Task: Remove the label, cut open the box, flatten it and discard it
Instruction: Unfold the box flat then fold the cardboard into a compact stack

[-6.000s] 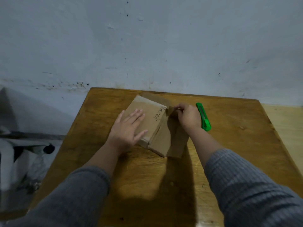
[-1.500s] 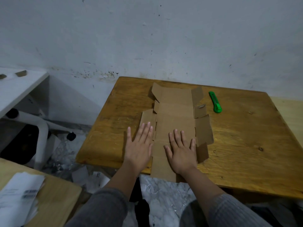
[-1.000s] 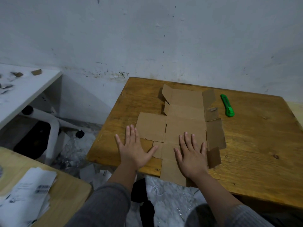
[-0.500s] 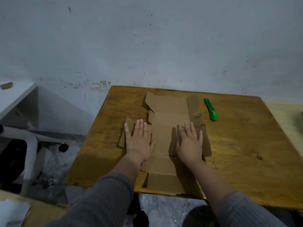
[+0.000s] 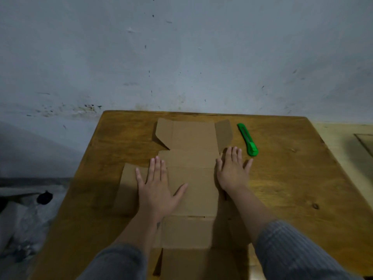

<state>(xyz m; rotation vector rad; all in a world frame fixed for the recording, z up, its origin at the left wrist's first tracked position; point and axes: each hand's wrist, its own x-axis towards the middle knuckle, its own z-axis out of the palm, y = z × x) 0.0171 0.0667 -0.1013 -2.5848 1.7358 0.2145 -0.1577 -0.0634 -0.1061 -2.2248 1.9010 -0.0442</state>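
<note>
The brown cardboard box [image 5: 191, 178], unfolded into a flat sheet, lies on the wooden bench [image 5: 302, 188]. The left hand [image 5: 156, 188] presses palm-down on it, fingers spread. The right hand [image 5: 232, 172], fingers straight, presses the sheet's right edge. A green plastic utility knife [image 5: 247, 139] lies just beyond the right fingertips.

A worn wooden table [image 5: 302, 178] stands against a scuffed, speckled grey-white wall [image 5: 181, 57] in dim light
</note>
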